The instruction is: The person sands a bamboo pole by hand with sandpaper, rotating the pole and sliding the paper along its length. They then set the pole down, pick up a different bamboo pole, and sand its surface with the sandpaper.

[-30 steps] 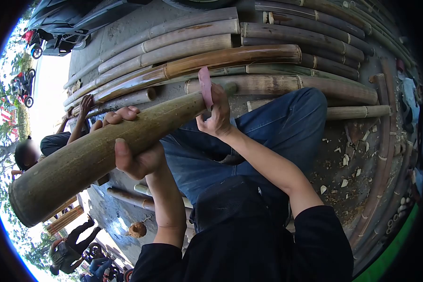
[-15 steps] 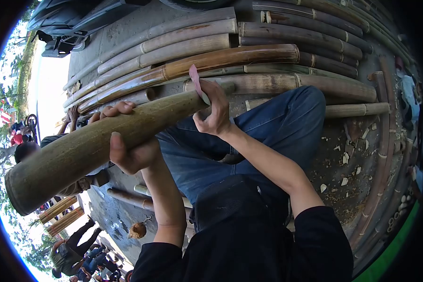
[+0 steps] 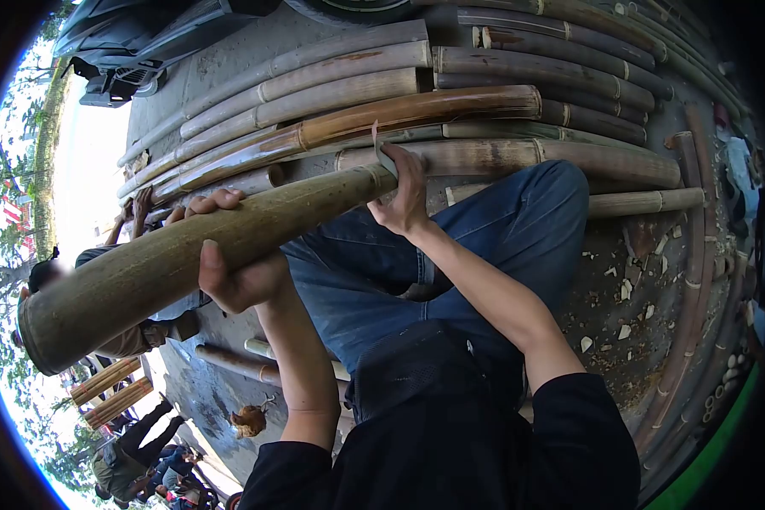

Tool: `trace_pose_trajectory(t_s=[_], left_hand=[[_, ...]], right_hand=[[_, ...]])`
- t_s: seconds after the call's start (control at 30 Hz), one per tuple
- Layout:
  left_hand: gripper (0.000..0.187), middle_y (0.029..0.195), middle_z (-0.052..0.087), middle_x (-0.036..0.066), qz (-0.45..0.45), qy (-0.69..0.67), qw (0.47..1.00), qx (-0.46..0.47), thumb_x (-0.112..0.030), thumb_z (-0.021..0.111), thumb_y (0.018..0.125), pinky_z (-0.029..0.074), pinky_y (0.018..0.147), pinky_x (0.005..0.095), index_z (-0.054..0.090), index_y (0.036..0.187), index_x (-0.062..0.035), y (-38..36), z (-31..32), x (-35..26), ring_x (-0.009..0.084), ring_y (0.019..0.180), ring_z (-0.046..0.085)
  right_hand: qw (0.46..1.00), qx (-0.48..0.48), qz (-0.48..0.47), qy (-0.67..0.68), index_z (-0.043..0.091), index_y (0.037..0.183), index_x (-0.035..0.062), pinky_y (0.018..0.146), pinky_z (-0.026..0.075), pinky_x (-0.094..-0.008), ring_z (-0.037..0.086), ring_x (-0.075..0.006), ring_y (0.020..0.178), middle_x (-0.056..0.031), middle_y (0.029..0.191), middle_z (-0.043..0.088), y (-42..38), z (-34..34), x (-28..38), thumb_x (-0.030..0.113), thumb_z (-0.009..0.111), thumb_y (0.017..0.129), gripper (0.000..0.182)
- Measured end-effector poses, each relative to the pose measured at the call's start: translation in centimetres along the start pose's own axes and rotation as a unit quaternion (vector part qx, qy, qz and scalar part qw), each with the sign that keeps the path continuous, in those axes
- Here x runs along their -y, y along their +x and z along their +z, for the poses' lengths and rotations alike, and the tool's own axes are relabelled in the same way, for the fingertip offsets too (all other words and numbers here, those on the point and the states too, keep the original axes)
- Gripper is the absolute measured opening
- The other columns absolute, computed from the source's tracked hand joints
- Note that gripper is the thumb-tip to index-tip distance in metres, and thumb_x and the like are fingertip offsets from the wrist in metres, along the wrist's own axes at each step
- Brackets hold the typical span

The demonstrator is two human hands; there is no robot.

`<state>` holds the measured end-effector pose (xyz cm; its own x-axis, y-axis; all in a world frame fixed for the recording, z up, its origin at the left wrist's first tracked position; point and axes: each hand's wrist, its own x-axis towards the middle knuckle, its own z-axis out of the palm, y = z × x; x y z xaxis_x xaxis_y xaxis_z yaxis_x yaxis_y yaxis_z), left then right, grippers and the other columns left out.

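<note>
A thick greenish bamboo tube [image 3: 170, 251] slants across my lap, its wide end at the lower left and its narrow end near the middle. My left hand [image 3: 245, 276] grips it from beneath, thumb on the near side and fingertips over the far side. At the narrow end my right hand [image 3: 405, 191] has its fingers bent around a thin pale strip [image 3: 385, 160], which looks like sandpaper or cloth and lies against the tube's rim. The strip's pinkish tip sticks up beyond the fingers.
Long bamboo poles [image 3: 484, 157] lie in rows beyond my knees, one glossy brown pole [image 3: 416, 106] among them. Wood chips [image 3: 625, 331] litter the ground at right. A chicken [image 3: 248, 421] stands at lower left. A person's hands [image 3: 140, 204] show behind the tube. A vehicle [image 3: 144, 42] is at upper left.
My right hand has moved slightly right with the strip, uncovering more of the tube's narrow end. The tube's wide end has shifted a little up and right. The chicken has changed its pose.
</note>
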<state>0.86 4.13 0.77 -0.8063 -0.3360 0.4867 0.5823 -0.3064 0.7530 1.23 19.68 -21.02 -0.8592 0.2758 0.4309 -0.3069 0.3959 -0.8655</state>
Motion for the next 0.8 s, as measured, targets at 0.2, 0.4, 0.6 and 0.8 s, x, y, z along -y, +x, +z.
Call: trace_pose_trajectory(t_s=[0.2, 0.4, 0.6, 0.8], left_hand=[[0.064, 0.111, 0.062, 0.020, 0.000, 0.019, 1.000, -0.007, -0.026, 0.061, 0.078, 0.050, 0.100, 0.0483, 0.046, 0.134, 0.0006, 0.0, -0.1, -0.1, 0.0333, 0.100, 0.064], [0.066, 0.111, 0.061, 0.019, -0.017, 0.002, 1.000, -0.012, -0.027, 0.063, 0.076, 0.048, 0.101, 0.0487, 0.046, 0.135, -0.0018, 0.2, -2.2, -0.4, 0.0328, 0.100, 0.063], [0.067, 0.109, 0.060, 0.016, -0.030, -0.074, 0.970, 0.228, -0.032, 0.070, 0.074, 0.043, 0.103, 0.0484, 0.052, 0.132, -0.0041, 2.8, -1.6, -0.8, 0.0320, 0.098, 0.063], [0.108, 0.100, 0.062, 0.017, 0.102, -0.068, 0.878, 0.463, -0.074, 0.084, 0.066, 0.053, 0.082, 0.0391, 0.053, 0.136, 0.0016, 6.7, -2.0, 1.0, 0.0299, 0.091, 0.066]], right_hand=[[0.996, -0.004, -0.085, 0.038, 0.051, 0.139, 0.0023, 0.116, 0.037, -0.0560, 0.054, -0.0419, 0.131, -0.0206, 0.139, 0.057, 0.8, 0.1, 6.2, 0.008, 0.071, 0.070, 0.072], [0.999, -0.005, 0.013, -0.030, 0.059, 0.127, 0.0067, 0.105, 0.045, -0.0514, 0.061, -0.0391, 0.117, -0.0171, 0.123, 0.065, -0.2, 0.1, -1.8, 0.006, 0.077, 0.069, 0.061], [0.998, -0.033, 0.018, -0.059, 0.066, 0.113, 0.0092, 0.095, 0.048, -0.0467, 0.065, -0.0372, 0.106, -0.0119, 0.108, 0.071, -0.5, 1.3, -2.1, 0.008, 0.084, 0.070, 0.046], [0.990, -0.134, 0.036, -0.038, 0.065, 0.118, 0.0082, 0.099, 0.046, -0.0484, 0.064, -0.0361, 0.110, -0.0118, 0.113, 0.069, 0.4, 2.2, -1.8, 0.008, 0.084, 0.071, 0.050]])
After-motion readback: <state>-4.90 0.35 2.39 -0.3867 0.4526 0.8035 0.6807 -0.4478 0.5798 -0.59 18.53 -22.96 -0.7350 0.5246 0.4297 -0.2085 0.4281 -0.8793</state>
